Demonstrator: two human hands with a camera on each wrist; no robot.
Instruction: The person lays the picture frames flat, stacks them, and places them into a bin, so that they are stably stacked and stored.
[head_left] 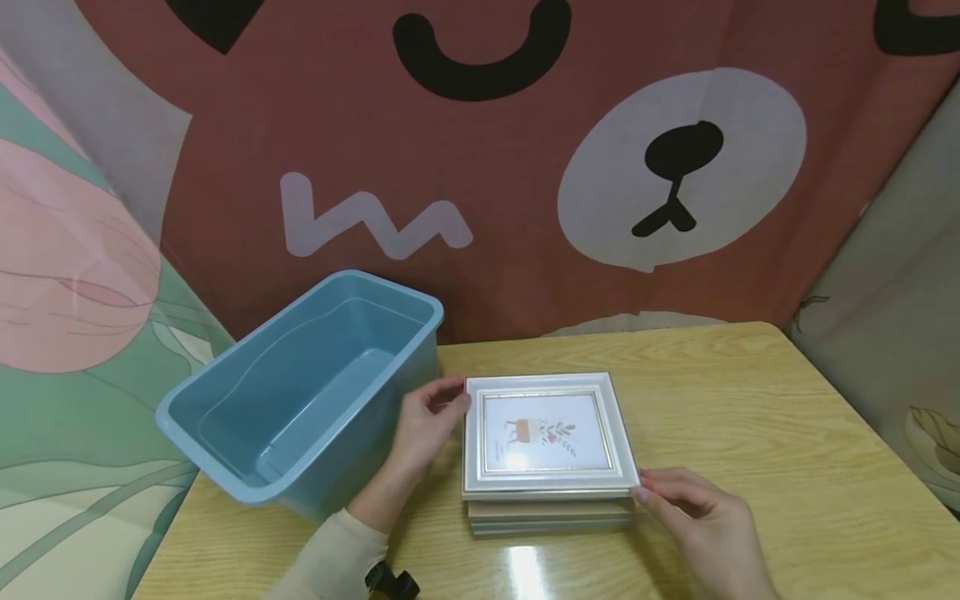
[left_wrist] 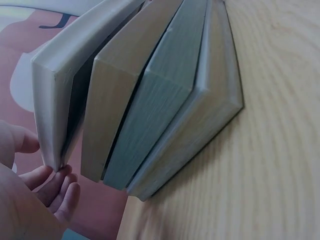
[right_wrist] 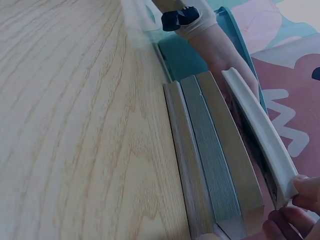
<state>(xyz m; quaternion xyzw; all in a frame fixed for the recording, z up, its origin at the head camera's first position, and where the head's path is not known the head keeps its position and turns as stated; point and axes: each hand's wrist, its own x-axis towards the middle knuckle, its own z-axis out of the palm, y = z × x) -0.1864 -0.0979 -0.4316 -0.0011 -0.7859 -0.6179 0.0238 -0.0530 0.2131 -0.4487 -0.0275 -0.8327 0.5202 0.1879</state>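
A white picture frame with a gold inner line and a plant print lies face up over a pile of other frames. Its far left corner is pinched by my left hand. At the near right corner, my right hand pinches it between thumb and fingers. Both wrist views show a gap between this white frame and the tan frame under it. Below the tan one come a grey-green frame and a paler frame on the table.
A blue plastic bin stands to the left of the pile, its inside bare. The wooden table reaches back to a cloth printed with a bear face. More printed cloth hangs at the left.
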